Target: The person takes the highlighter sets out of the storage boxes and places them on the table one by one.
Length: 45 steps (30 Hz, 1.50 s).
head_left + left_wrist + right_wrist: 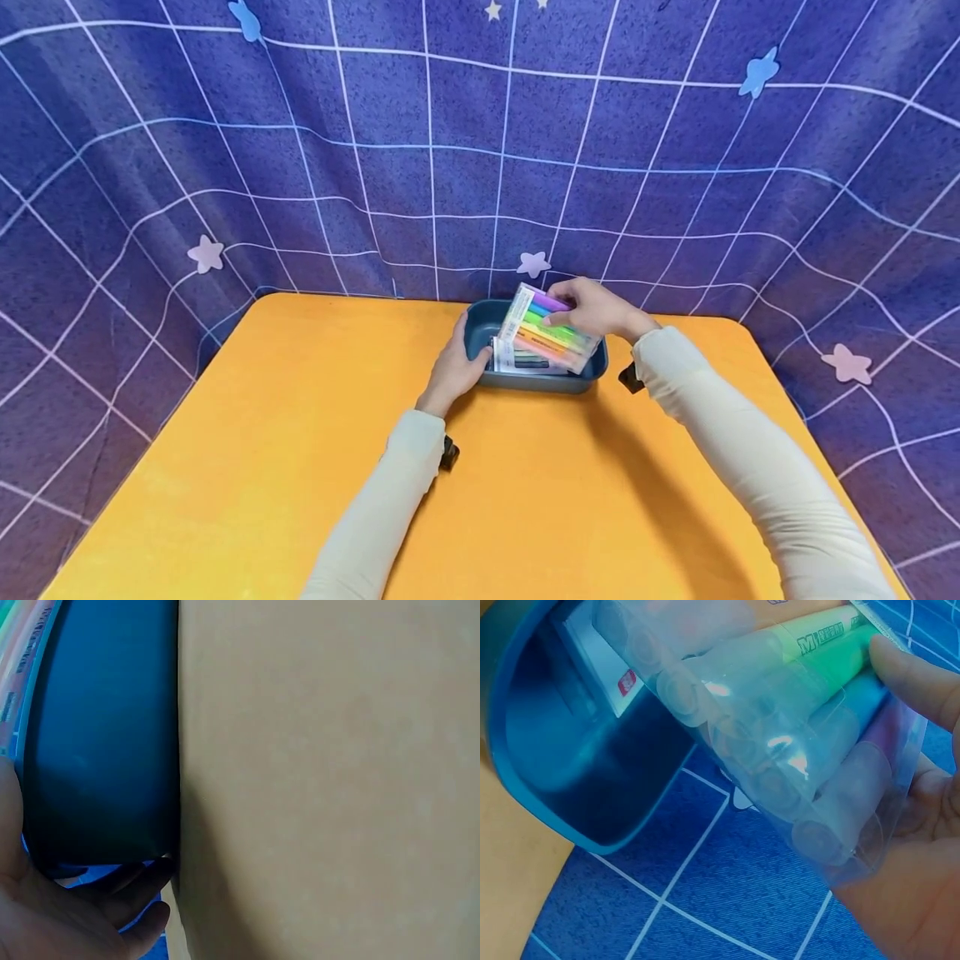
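Observation:
A dark blue-green plastic bin (pixel 536 384) stands near the back edge of the table. My left hand (pixel 454 368) grips its left end, thumb at the rim and fingers along the outside; in the left wrist view the fingers (pixel 139 889) curl against the end wall. Over the bin, my right hand (pixel 597 310) holds a clear pack of highlighters (pixel 546 331), tilted, with its thumb on the front face. Purple, blue, green, yellow and orange pens show through the plastic. Beneath this, a flat white-edged package (pixel 504 357) lies inside the bin, partly hidden by the pack.
The yellow-orange tabletop (pixel 300 417) spreads out in front and to both sides. A blue grid-patterned curtain (pixel 465 167) with star shapes hangs right behind the bin and along the table's sides. Dark wrist cameras sit under both sleeves.

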### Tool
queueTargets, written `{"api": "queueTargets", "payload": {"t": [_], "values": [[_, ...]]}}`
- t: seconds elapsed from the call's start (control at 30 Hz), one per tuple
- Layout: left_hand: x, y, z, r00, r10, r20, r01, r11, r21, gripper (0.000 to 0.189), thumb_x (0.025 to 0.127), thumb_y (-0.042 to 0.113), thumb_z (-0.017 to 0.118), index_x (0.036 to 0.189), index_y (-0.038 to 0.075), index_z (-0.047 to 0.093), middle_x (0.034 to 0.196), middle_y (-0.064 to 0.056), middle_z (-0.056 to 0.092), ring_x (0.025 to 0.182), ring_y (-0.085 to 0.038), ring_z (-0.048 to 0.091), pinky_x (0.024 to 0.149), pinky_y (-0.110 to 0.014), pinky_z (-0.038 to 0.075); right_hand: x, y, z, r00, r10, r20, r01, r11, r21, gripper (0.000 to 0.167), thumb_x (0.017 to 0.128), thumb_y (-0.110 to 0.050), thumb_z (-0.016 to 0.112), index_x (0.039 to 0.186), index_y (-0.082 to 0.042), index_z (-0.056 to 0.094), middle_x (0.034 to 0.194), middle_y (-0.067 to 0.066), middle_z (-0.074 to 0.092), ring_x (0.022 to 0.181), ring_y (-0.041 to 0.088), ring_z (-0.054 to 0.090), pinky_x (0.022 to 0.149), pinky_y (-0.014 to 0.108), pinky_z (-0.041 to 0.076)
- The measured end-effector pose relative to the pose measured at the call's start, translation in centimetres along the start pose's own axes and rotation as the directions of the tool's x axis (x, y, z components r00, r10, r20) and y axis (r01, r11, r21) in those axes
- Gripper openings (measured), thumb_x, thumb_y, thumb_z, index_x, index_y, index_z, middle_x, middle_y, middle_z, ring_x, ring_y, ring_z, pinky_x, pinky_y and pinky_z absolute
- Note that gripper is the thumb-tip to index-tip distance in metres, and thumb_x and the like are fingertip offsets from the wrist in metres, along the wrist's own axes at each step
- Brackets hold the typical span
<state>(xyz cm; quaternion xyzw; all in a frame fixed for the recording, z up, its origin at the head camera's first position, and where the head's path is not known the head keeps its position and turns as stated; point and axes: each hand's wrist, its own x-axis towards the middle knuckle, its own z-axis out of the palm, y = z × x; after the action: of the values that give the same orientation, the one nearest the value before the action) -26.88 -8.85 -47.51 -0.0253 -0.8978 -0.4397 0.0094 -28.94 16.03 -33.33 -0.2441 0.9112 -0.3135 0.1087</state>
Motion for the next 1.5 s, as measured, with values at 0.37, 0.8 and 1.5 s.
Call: {"api": "queueTargets", "payload": {"t": [0.37,0.8,1.5], "values": [[-0.1,0.1,0.1,1.000,-0.012,-0.027,0.011,0.999,-0.030,0.083,0.098,0.036,0.060,0.163,0.021,0.011,0.162,-0.018,0.037,0.144,-0.041,0.043,0.115,-0.061,0.037,-0.5,-0.4,0.2,1.000,-0.019,-0.014,0.019,1.000,-0.012,0.010,0.092,-0.018,0.072,0.094,-0.010,0.067,0.086,0.005,0.068,0.074,0.015,0.058,0.069,0.027,0.050],[-0.1,0.1,0.1,0.999,-0.040,-0.018,0.039,0.999,-0.038,0.082,0.098,0.035,0.059,0.162,0.019,0.011,0.162,-0.017,0.037,0.144,-0.040,0.044,0.116,-0.060,0.037,-2.0,-2.1,1.1,0.998,-0.056,-0.019,0.056,0.998,0.013,0.011,0.092,-0.019,0.073,0.096,-0.011,0.067,0.083,0.002,0.064,0.075,0.015,0.054,0.072,0.027,0.046],[0.0,0.6,0.2,0.997,-0.074,-0.008,0.074,0.997,-0.023,0.084,0.099,0.033,0.060,0.162,0.014,0.008,0.165,-0.015,0.030,0.147,-0.038,0.040,0.118,-0.060,0.036,-3.6,-2.7,2.1,0.997,-0.021,-0.068,0.030,0.991,0.131,0.011,0.090,-0.019,0.074,0.091,-0.012,0.067,0.081,0.004,0.069,0.070,0.014,0.063,0.066,0.028,0.054]]}}
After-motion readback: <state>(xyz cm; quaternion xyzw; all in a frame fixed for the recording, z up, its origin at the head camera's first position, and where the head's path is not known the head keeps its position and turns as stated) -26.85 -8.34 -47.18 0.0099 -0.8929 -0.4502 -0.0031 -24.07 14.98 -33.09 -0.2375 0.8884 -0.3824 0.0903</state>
